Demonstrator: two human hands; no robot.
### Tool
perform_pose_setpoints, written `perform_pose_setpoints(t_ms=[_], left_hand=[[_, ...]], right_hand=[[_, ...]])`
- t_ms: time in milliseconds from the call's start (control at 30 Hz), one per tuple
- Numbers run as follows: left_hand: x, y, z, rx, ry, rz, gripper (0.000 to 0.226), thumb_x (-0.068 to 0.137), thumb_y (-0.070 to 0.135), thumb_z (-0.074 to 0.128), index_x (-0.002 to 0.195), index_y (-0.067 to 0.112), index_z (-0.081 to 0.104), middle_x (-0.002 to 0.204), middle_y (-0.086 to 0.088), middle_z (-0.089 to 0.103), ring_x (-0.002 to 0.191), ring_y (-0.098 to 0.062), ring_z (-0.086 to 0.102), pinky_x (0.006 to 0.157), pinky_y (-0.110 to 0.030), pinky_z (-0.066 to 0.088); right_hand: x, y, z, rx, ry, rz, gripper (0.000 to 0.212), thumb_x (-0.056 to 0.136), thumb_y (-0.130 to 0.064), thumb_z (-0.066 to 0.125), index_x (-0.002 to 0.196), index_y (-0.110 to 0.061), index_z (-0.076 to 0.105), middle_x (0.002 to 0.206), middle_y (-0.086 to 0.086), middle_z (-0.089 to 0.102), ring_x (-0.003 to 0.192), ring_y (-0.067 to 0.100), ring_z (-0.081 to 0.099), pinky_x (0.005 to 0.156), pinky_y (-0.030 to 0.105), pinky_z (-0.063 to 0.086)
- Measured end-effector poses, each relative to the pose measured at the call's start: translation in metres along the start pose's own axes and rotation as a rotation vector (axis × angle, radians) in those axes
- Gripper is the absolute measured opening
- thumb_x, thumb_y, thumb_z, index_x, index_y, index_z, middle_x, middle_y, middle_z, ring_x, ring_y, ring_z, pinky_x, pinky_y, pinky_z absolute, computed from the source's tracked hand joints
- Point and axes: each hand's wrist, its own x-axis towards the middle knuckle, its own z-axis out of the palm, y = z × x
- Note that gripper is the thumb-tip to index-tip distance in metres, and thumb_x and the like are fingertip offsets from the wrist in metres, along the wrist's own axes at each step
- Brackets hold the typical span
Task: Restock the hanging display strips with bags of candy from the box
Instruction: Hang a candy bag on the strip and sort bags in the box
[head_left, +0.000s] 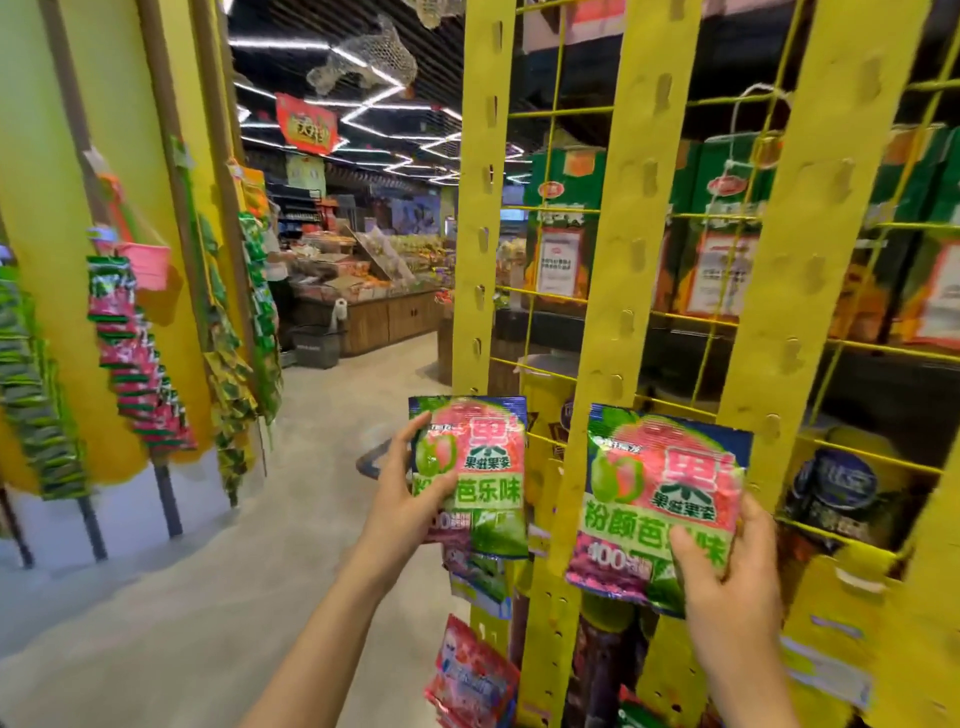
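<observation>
Right hand (727, 566) pinching a pink-and-green candy bag (662, 499) against the middle yellow strip (618, 291). Left hand (410, 499) gripping a second candy bag (475, 467) beside the left strip (480, 208). Wire grid (727, 218) behind, cartons (727, 208) stacked beyond.

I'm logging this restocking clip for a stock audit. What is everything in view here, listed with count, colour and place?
candy bag in left hand: one, pink and green, held up in front of the leftmost strip.
candy bag in right hand: one, pink and green, held between the middle and right strips.
hanging display strips: at least three, yellow, punched with slots, upper parts bare, on the rack ahead.
wire grid: one, yellow, behind the strips.
hung bags below: several, pink and red, low on the strips.
filled strips: several, pink and green bags, on the yellow wall at left.
green cartons: several, behind the grid.
left hand: grips its bag's left edge.
right hand: grips its bag's lower right corner.
</observation>
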Motion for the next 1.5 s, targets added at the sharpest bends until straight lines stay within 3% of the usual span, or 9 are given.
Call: perform_pose_setpoints(t_ms=[167,267,467,700,1033,1167,1300,1400,1500], left_hand=[[0.038,-0.017,-0.005,0.015,-0.075,0.021,0.051,0.087,0.005,0.061,0.115,0.045,0.045,0.127,0.001,0.053,0.107,-0.012,0.061,0.078,-0.026,0.055],[0.054,-0.022,-0.008,-0.035,-0.139,-0.046,0.051,0.089,0.005,0.058,0.12,0.042,0.043,0.122,0.002,0.053,0.093,-0.008,0.067,0.065,-0.024,0.056],[0.077,-0.033,-0.014,-0.048,-0.226,-0.061,0.052,0.089,0.009,0.059,0.117,0.05,0.042,0.131,0.0,0.05,0.109,-0.018,0.06,0.072,-0.027,0.057],[0.085,-0.049,-0.014,-0.01,-0.257,-0.062,0.052,0.089,0.009,0.06,0.124,0.041,0.041,0.131,0.003,0.049,0.112,-0.015,0.058,0.078,-0.027,0.057],[0.081,-0.068,-0.015,0.025,-0.218,-0.06,0.051,0.087,0.015,0.064,0.113,0.052,0.04,0.123,0.003,0.05,0.102,-0.012,0.061,0.069,-0.023,0.057],[0.087,-0.056,-0.015,0.202,-0.059,0.078,0.043,0.086,0.016,0.065,0.117,0.037,0.042,0.121,0.005,0.042,0.101,0.005,0.047,0.075,-0.005,0.044],[0.111,-0.022,-0.015,0.267,-0.003,0.211,0.04,0.088,0.015,0.062,0.124,0.023,0.047,0.117,0.001,0.048,0.106,-0.007,0.048,0.092,-0.027,0.044],[0.136,0.012,-0.013,0.286,-0.033,0.326,0.037,0.089,0.014,0.059,0.125,0.017,0.049,0.107,-0.002,0.057,0.098,-0.014,0.056,0.086,-0.03,0.049],[0.156,0.044,-0.007,0.33,-0.081,0.399,0.03,0.091,0.015,0.057,0.12,0.014,0.05,0.088,0.005,0.058,0.084,-0.012,0.059,0.078,-0.03,0.051]], right_hand=[[0.004,0.004,0.019,-0.01,0.042,0.04,0.071,0.09,-0.004,0.054,0.143,-0.038,0.021,0.11,-0.011,0.051,0.093,0.002,0.055,0.071,0.026,0.048],[0.003,0.003,0.032,-0.034,0.11,0.011,0.077,0.089,-0.001,0.055,0.136,-0.052,0.022,0.123,-0.007,0.049,0.099,0.006,0.057,0.08,0.036,0.052],[-0.002,0.001,0.051,-0.014,0.165,-0.013,0.075,0.088,0.001,0.054,0.116,-0.063,0.027,0.102,-0.035,0.048,0.086,-0.006,0.06,0.063,0.02,0.053],[-0.006,0.003,0.065,-0.024,0.184,-0.032,0.08,0.088,0.002,0.054,0.102,-0.075,0.037,0.115,-0.024,0.05,0.095,0.0,0.061,0.057,0.015,0.055],[-0.002,0.002,0.072,-0.02,0.148,-0.06,0.069,0.09,0.003,0.052,0.113,-0.06,0.034,0.107,-0.031,0.049,0.091,-0.016,0.057,0.056,0.012,0.053],[0.005,0.005,0.081,-0.024,0.113,-0.062,0.067,0.09,0.0,0.052,0.115,-0.06,0.033,0.107,-0.033,0.048,0.093,-0.016,0.057,0.058,0.014,0.054],[0.012,0.004,0.095,-0.058,0.08,-0.084,0.067,0.091,-0.002,0.053,0.126,-0.053,0.03,0.112,-0.039,0.044,0.098,-0.019,0.053,0.07,0.018,0.055],[0.016,-0.003,0.106,-0.058,0.035,-0.106,0.064,0.091,0.0,0.052,0.13,-0.045,0.026,0.096,-0.055,0.038,0.088,-0.033,0.045,0.064,0.005,0.047],[0.022,-0.01,0.118,-0.033,0.013,-0.125,0.064,0.091,0.003,0.051,0.132,-0.039,0.024,0.101,-0.044,0.033,0.082,-0.037,0.042,0.058,-0.004,0.04]])
